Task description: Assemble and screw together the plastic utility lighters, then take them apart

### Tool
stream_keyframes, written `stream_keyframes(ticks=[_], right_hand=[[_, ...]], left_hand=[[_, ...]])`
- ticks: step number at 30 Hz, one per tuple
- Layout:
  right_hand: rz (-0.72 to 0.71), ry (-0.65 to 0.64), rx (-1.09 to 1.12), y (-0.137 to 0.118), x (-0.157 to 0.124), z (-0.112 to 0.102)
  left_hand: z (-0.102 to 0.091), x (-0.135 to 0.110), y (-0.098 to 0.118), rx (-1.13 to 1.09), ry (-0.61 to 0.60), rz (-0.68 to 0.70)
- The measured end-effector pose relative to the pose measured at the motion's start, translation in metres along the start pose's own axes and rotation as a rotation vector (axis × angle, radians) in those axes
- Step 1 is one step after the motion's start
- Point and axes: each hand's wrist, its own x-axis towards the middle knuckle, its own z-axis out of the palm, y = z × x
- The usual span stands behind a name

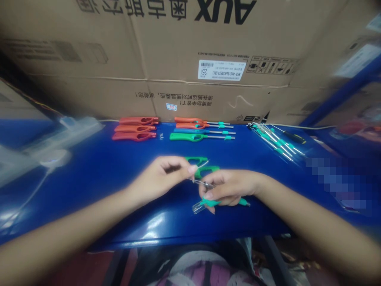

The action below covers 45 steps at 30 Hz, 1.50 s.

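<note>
My left hand (168,174) is closed in a pinch on a thin pale wire (203,164), whose free end sticks out past the thumb. My right hand (229,188) wraps round a lighter part with a teal trigger (210,201). At its left end shows a clear plastic piece (198,206); another teal bit (244,202) juts out beyond the fingers, and the middle is hidden in the palm. The wire runs between both hands. Just behind them lie two green lighter handles (196,160), partly covered by the fingers.
Red lighter handles (135,129) lie at the back left of the blue table (125,222). Beside them are several lighters (190,137) with metal tubes. Further right is a pile of tubes with teal triggers (275,141) and a screwdriver (293,137). A cardboard wall (172,51) stands behind.
</note>
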Motion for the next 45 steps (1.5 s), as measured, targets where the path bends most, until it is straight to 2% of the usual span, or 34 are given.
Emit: stream_keyframes(ticks=[5, 10, 15, 18, 20, 25, 28, 34, 38, 41, 45], right_hand=[[-0.007, 0.01, -0.05, 0.0, 0.001, 0.001], [0.005, 0.043, -0.18, -0.004, -0.002, 0.003], [0.005, 0.147, -0.419, -0.009, -0.01, 0.005], [-0.089, 0.219, -0.596, -0.011, -0.011, 0.008], [-0.141, 0.233, -0.66, -0.012, -0.01, 0.009], [-0.157, 0.289, -0.776, -0.011, -0.009, 0.009], [-0.156, 0.339, -0.889, -0.01, -0.011, 0.01], [-0.109, 0.346, -1.01, -0.011, -0.017, 0.009], [-0.106, 0.341, -1.021, -0.013, -0.02, 0.005], [-0.116, 0.347, -1.014, -0.014, -0.021, 0.002], [-0.166, 0.376, -0.988, -0.014, -0.022, -0.001]], left_hand=[[-0.002, 0.0, 0.0, -0.019, -0.028, -0.026], [-0.005, -0.001, -0.001, 0.074, -0.027, 0.032], [-0.01, -0.002, 0.0, 0.366, -0.031, 0.228], [-0.012, -0.002, -0.001, 0.573, -0.136, 0.375], [-0.012, -0.002, -0.002, 0.655, -0.217, 0.403], [-0.009, -0.002, -0.009, 0.616, -0.364, 0.309], [-0.007, -0.002, -0.012, 0.552, -0.373, 0.235], [-0.014, 0.001, -0.007, 0.442, -0.438, 0.108], [-0.023, 0.003, -0.004, 0.367, -0.505, -0.056], [-0.027, 0.004, -0.004, 0.267, -0.52, -0.16], [-0.027, 0.005, -0.006, 0.168, -0.482, -0.209]])
